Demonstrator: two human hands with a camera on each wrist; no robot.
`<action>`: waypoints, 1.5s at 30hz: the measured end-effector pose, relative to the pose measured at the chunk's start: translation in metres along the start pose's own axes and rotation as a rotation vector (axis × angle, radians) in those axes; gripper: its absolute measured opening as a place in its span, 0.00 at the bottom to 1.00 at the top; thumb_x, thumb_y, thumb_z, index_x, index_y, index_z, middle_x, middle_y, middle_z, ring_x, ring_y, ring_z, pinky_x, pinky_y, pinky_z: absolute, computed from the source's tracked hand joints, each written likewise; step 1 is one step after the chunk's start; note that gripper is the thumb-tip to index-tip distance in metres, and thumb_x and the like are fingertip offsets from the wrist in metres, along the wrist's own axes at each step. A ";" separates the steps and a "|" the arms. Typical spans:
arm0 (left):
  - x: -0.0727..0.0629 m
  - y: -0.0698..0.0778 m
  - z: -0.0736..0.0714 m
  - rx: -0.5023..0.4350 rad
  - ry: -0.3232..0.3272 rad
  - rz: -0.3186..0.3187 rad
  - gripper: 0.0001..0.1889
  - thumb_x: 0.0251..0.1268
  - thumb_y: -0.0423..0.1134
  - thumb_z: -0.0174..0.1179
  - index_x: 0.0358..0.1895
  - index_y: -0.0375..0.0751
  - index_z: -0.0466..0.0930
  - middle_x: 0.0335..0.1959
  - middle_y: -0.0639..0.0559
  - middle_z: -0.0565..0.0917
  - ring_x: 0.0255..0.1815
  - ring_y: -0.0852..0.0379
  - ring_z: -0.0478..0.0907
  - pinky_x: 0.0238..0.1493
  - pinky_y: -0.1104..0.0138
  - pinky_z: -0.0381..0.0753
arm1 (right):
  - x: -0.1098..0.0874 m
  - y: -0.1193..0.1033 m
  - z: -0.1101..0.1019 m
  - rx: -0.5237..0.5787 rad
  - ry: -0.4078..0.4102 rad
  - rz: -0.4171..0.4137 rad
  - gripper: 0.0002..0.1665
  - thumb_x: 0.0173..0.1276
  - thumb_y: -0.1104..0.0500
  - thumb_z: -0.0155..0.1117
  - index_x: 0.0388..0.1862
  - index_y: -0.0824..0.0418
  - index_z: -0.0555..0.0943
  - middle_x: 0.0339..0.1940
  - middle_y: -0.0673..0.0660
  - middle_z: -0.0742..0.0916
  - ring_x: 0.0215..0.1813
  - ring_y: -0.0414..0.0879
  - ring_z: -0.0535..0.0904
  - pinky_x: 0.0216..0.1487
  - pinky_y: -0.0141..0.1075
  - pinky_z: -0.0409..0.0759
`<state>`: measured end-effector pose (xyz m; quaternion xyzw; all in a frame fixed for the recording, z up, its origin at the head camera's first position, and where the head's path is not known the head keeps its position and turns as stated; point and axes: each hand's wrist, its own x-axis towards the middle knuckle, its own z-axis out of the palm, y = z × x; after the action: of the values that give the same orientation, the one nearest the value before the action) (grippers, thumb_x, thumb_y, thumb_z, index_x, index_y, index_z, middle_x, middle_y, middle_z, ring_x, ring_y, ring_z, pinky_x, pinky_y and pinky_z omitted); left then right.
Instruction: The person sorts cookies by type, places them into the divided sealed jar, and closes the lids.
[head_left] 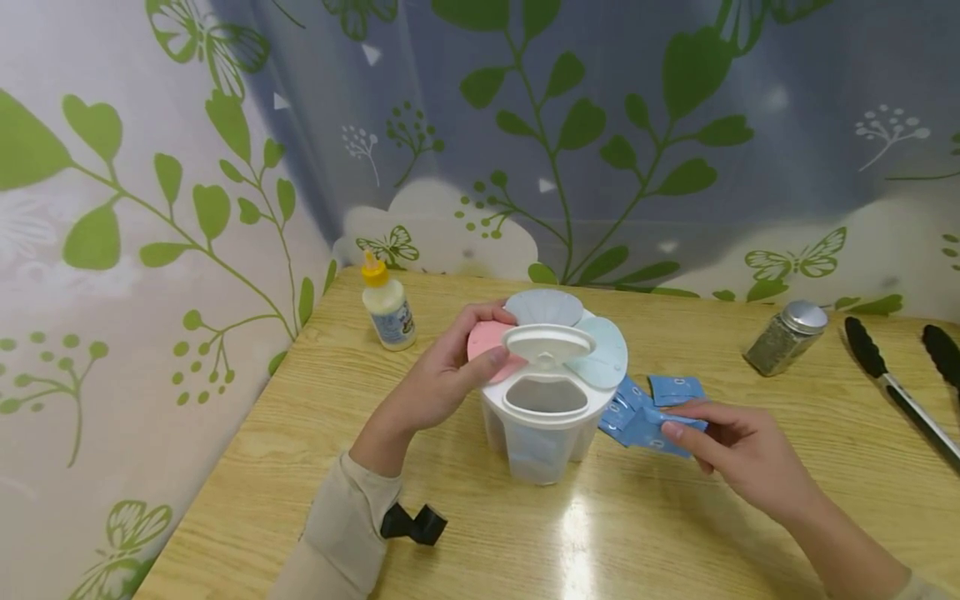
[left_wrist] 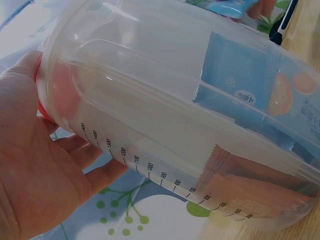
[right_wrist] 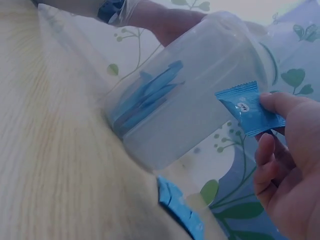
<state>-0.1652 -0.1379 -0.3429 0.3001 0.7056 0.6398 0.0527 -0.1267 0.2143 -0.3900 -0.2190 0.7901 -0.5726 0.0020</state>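
A clear plastic storage container (head_left: 542, 450) stands on the table, its round top split into pink, grey, pale green and white lids. The white front lid (head_left: 551, 340) is flipped up, leaving an oval opening. My left hand (head_left: 450, 367) grips the container's upper left side, thumb on the pink lid (head_left: 491, 343). Inside are blue packets (left_wrist: 235, 75) and orange packets (left_wrist: 245, 185), in separate compartments. To the container's right, my right hand (head_left: 742, 454) pinches a small blue sealed packet (right_wrist: 245, 107) between thumb and fingers. More blue packets (head_left: 626, 408) lie beneath and beside it.
A yellow-capped bottle (head_left: 390, 308) stands at the back left. At the right is a glass spice jar (head_left: 783, 340) with a silver lid, then black-tipped tongs (head_left: 900, 396). A patterned curtain (head_left: 630, 125) borders the back and left of the wooden table (head_left: 300, 433).
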 end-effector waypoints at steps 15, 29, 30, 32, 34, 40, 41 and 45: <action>0.000 0.000 0.000 0.014 0.003 -0.011 0.18 0.76 0.39 0.49 0.64 0.39 0.64 0.65 0.44 0.70 0.61 0.55 0.72 0.60 0.67 0.76 | 0.011 -0.030 0.002 0.289 0.077 -0.229 0.20 0.67 0.83 0.50 0.47 0.69 0.83 0.37 0.50 0.84 0.22 0.43 0.67 0.21 0.36 0.62; 0.001 0.001 0.000 0.023 0.000 -0.005 0.18 0.76 0.38 0.49 0.64 0.39 0.64 0.60 0.43 0.73 0.58 0.55 0.73 0.57 0.67 0.76 | 0.042 -0.070 0.032 0.363 -0.009 -0.455 0.19 0.62 0.85 0.53 0.47 0.74 0.82 0.42 0.56 0.85 0.23 0.41 0.68 0.17 0.34 0.63; 0.001 0.001 0.000 0.021 -0.002 -0.003 0.18 0.76 0.38 0.49 0.64 0.39 0.64 0.60 0.43 0.72 0.58 0.55 0.73 0.57 0.67 0.77 | 0.044 -0.073 0.035 0.355 -0.015 -0.461 0.19 0.62 0.85 0.54 0.47 0.74 0.83 0.43 0.56 0.86 0.23 0.41 0.68 0.17 0.34 0.63; 0.001 0.000 0.000 0.013 -0.006 0.003 0.18 0.76 0.38 0.49 0.64 0.38 0.64 0.60 0.43 0.72 0.57 0.54 0.73 0.57 0.66 0.77 | 0.046 -0.077 0.040 0.328 -0.025 -0.473 0.19 0.61 0.84 0.57 0.48 0.74 0.83 0.42 0.56 0.86 0.26 0.41 0.71 0.17 0.33 0.64; 0.001 0.000 0.000 0.011 -0.007 0.006 0.18 0.76 0.38 0.49 0.64 0.38 0.64 0.61 0.43 0.72 0.57 0.54 0.73 0.57 0.66 0.77 | 0.047 -0.083 0.045 0.263 -0.007 -0.461 0.19 0.60 0.83 0.61 0.48 0.73 0.84 0.41 0.55 0.86 0.26 0.40 0.71 0.17 0.33 0.64; 0.001 -0.001 0.000 0.024 -0.005 0.008 0.19 0.77 0.40 0.50 0.65 0.39 0.64 0.60 0.43 0.72 0.57 0.54 0.74 0.57 0.65 0.77 | 0.045 -0.100 0.053 -0.036 0.094 -0.312 0.20 0.55 0.77 0.72 0.45 0.63 0.86 0.27 0.43 0.85 0.16 0.37 0.65 0.14 0.31 0.62; 0.001 -0.001 0.000 0.024 -0.005 0.007 0.19 0.77 0.40 0.50 0.65 0.39 0.64 0.61 0.43 0.72 0.57 0.54 0.74 0.57 0.65 0.77 | 0.044 -0.102 0.053 -0.057 0.103 -0.294 0.20 0.54 0.76 0.73 0.45 0.62 0.86 0.27 0.42 0.85 0.15 0.38 0.65 0.14 0.31 0.62; 0.000 0.000 -0.001 0.027 0.000 -0.001 0.19 0.76 0.40 0.50 0.65 0.40 0.64 0.62 0.44 0.72 0.58 0.54 0.73 0.58 0.65 0.77 | 0.046 -0.105 0.056 -0.054 0.113 -0.263 0.18 0.54 0.76 0.74 0.43 0.62 0.85 0.35 0.41 0.89 0.14 0.38 0.64 0.14 0.32 0.62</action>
<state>-0.1659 -0.1384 -0.3432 0.3006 0.7143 0.6302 0.0488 -0.1179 0.1216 -0.3024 -0.2882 0.7685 -0.5578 -0.1233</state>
